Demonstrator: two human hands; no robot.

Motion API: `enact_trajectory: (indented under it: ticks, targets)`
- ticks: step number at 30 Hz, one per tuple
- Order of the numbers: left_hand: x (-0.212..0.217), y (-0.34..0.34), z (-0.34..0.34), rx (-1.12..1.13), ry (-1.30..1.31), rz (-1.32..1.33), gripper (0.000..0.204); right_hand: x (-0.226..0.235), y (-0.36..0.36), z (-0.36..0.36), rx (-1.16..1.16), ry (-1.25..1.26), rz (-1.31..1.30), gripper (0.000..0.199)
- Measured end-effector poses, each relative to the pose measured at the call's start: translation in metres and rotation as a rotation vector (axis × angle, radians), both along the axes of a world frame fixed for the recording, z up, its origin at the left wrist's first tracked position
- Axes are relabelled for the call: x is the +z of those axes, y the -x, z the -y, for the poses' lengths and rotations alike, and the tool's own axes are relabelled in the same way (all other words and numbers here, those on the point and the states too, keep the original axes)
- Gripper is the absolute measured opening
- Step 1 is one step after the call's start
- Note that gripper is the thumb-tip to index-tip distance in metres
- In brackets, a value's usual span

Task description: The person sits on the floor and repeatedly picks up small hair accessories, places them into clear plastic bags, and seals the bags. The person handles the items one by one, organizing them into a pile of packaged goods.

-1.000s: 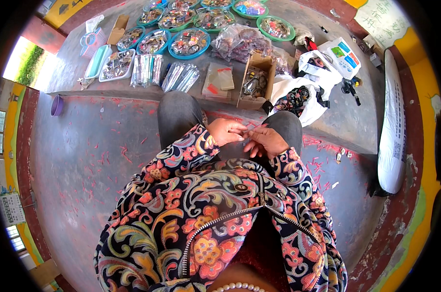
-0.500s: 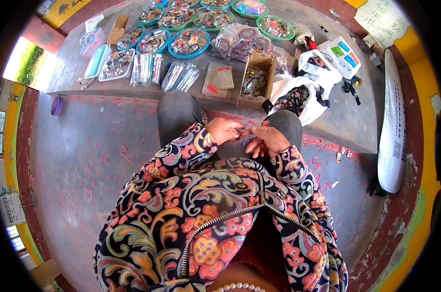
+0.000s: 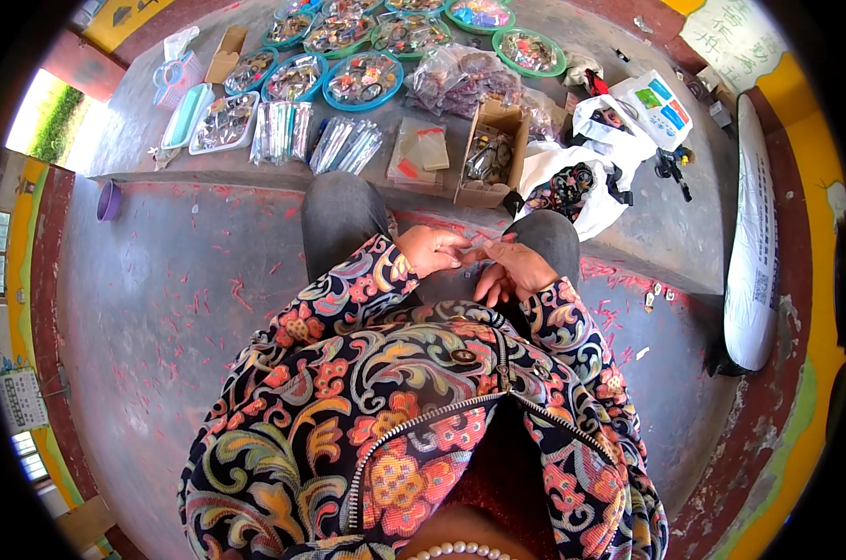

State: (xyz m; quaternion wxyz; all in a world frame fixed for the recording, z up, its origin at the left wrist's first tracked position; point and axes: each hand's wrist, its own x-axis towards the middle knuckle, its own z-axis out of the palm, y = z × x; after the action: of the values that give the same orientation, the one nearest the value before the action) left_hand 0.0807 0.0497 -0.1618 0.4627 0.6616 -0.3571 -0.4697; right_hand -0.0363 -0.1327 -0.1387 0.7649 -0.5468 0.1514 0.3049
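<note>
My left hand [image 3: 430,250] and my right hand [image 3: 517,268] meet just above and between my knees. The fingertips of both are pinched together, almost touching. Whatever lies between them is too small and blurred to name. The other fingers of my right hand curl loosely downward. Right beyond my knees, on the raised ledge, is a stack of flat clear plastic bags [image 3: 403,166] with red strips. Beside it stands an open cardboard box [image 3: 468,193] of small metallic and dark pieces. A white plastic bag [image 3: 591,219] to its right holds dark, colourful items.
Blue and green round baskets [image 3: 364,108] of small trinkets fill the back of the ledge. Left of the bags lie bundles of wrapped pens or sticks [image 3: 283,131] and a white tray [image 3: 197,147]. A purple bowl [image 3: 109,202] and red scraps are on the floor.
Both hands stay in the same place, fingertips together. Only the fingers of my right hand have shifted slightly.
</note>
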Motion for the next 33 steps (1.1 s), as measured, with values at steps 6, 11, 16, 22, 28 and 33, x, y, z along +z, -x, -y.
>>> enact_trajectory:
  ticks: [6,11,16,22,28,33]
  targets:
    - [-0.027,-0.005,-0.004,0.056,0.101,-0.092,0.035,0.006,-0.001,-0.002,-0.086,-0.009,-0.002,0.042]
    - [-0.014,-0.007,-0.004,0.261,0.014,-0.275,0.030,0.000,0.000,-0.010,-0.211,0.283,0.154,0.029]
    - [-0.001,-0.006,-0.001,0.190,-0.019,0.060,0.037,-0.011,0.002,-0.022,-0.318,0.692,0.470,0.019]
    - [0.022,0.011,0.016,0.254,0.273,0.529,0.028,-0.010,-0.004,-0.036,-0.061,1.431,0.770,0.013]
    - [0.014,0.019,0.024,0.348,0.167,0.375,0.018,-0.013,-0.003,-0.039,0.018,1.545,0.872,0.013]
    - [-0.001,0.018,0.024,0.408,0.162,0.237,0.019,-0.011,-0.004,-0.036,0.162,1.489,0.902,0.016]
